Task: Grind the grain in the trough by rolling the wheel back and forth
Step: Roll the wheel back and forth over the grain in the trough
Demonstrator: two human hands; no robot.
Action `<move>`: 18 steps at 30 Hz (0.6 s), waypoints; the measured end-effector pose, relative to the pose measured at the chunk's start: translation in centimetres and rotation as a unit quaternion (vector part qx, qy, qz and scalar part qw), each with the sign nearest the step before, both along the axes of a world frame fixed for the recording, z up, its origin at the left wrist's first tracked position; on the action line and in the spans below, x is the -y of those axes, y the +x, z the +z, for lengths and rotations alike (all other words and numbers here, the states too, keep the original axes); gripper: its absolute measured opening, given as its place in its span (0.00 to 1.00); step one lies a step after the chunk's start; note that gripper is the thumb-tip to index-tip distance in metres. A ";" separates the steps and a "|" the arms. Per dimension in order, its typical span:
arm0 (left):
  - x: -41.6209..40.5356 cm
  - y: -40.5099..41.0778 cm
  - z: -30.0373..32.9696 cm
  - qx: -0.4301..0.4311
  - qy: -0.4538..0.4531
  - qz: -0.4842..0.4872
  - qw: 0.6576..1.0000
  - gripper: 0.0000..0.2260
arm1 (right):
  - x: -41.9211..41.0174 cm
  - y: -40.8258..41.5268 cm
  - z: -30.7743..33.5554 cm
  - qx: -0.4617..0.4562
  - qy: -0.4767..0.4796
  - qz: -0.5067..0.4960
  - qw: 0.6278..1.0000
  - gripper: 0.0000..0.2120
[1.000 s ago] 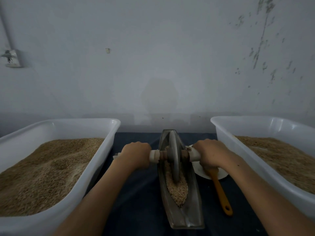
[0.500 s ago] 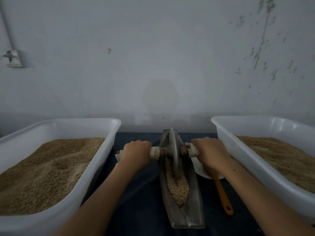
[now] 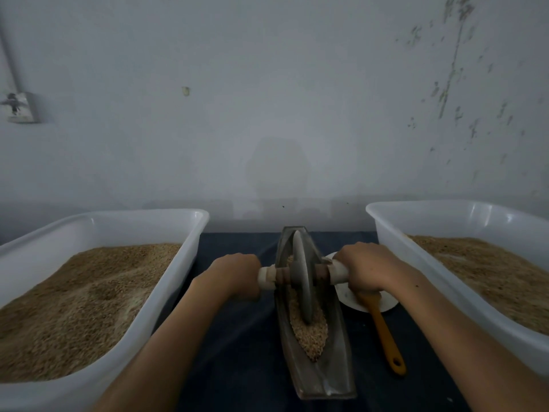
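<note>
A long metal trough (image 3: 319, 367) lies lengthwise on the dark counter (image 3: 237, 352), its far end close to the wall (image 3: 267, 99). A grey wheel (image 3: 301, 281) stands upright in it, its lower edge sunk into the grain (image 3: 309, 331) heaped in the middle of the trough. An axle (image 3: 335, 273) runs crosswise through the wheel. The left hand (image 3: 234, 275) is curled round the left end of the axle, and the right hand (image 3: 367, 270) grips the right end. To the left sits a white tub (image 3: 166, 281) of grain, to the right another tub (image 3: 416, 263). Just right of the trough a white plate (image 3: 347, 295) holds an orange spatula (image 3: 386, 337), its handle pointing toward the person.
</note>
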State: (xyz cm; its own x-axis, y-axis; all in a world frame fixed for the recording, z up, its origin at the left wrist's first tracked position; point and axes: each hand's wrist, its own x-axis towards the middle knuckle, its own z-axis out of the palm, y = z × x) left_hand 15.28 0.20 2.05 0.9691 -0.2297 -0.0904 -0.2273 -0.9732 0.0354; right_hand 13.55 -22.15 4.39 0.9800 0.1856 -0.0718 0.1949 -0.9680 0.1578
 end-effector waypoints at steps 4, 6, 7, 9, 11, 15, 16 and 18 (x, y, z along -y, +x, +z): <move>0.4 -0.1 -0.6 0.149 0.009 -0.003 0.989 0.08 | 0.2 0.4 -1.5 0.114 0.042 0.009 0.993 0.11; 0.6 -0.2 -0.8 0.189 0.004 0.002 0.982 0.06 | 0.3 0.5 -2.1 0.162 0.052 0.019 0.985 0.08; 0.6 -0.3 -0.8 0.194 0.003 0.004 0.981 0.06 | 0.3 0.6 -2.2 0.170 0.057 0.023 0.983 0.07; 0.6 -0.3 -0.7 0.187 0.009 0.005 0.982 0.07 | 0.2 0.5 -2.0 0.151 0.059 0.018 0.987 0.07; 0.5 -0.2 -0.6 0.155 0.016 0.001 0.988 0.08 | 0.2 0.4 -1.6 0.111 0.050 0.009 0.993 0.09; 0.0 0.0 0.0 0.045 0.011 -0.012 0.999 0.12 | 0.2 0.1 -0.5 0.034 0.020 0.017 0.999 0.13; -0.1 0.1 0.1 0.012 0.005 -0.016 1.000 0.12 | 0.2 0.0 -0.2 0.016 0.009 0.018 1.000 0.14; -0.4 0.1 0.1 -0.042 -0.009 -0.024 0.999 0.09 | 0.0 0.0 0.1 0.002 -0.009 0.019 1.000 0.14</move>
State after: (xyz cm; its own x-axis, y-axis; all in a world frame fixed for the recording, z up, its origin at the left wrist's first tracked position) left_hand 15.38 0.55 2.19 0.9461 -0.2772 -0.1673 -0.2685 -0.9605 0.0730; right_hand 13.51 -22.14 4.46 0.9724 0.2218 -0.0722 0.2313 -0.9567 0.1765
